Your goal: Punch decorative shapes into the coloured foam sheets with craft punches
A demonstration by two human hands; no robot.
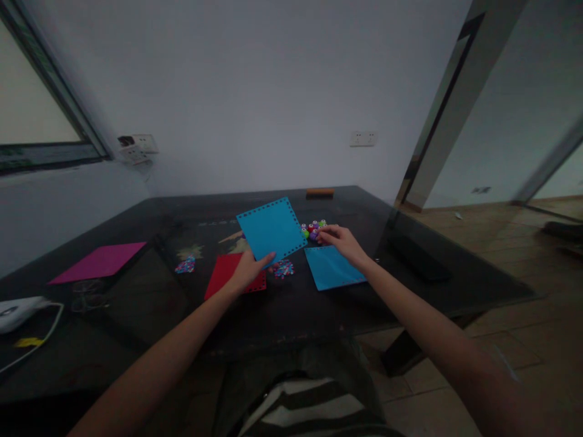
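My left hand point(248, 269) grips a blue sheet point(272, 230) by its lower corner, thumb on top. Small dark holes run along several of the sheet's edges, and it is raised and tilted above the table. My right hand point(344, 244) is over a second blue sheet point(334, 270) lying flat. Its thumb and forefinger are drawn together beside a cluster of small colourful balls with eye-like white spots point(313, 229); whatever the fingertips hold is too small to make out. Partly under my left hand lies a red sheet point(223, 273) with edge holes.
Small pink, blue and white bits lie in two piles, one at centre point(284, 269) and one farther left point(186, 265). A magenta sheet point(98, 262), a white device with a cable point(20, 312), an orange-brown bar point(319, 192) and a black flat object point(419, 258) are on the dark table point(273, 321).
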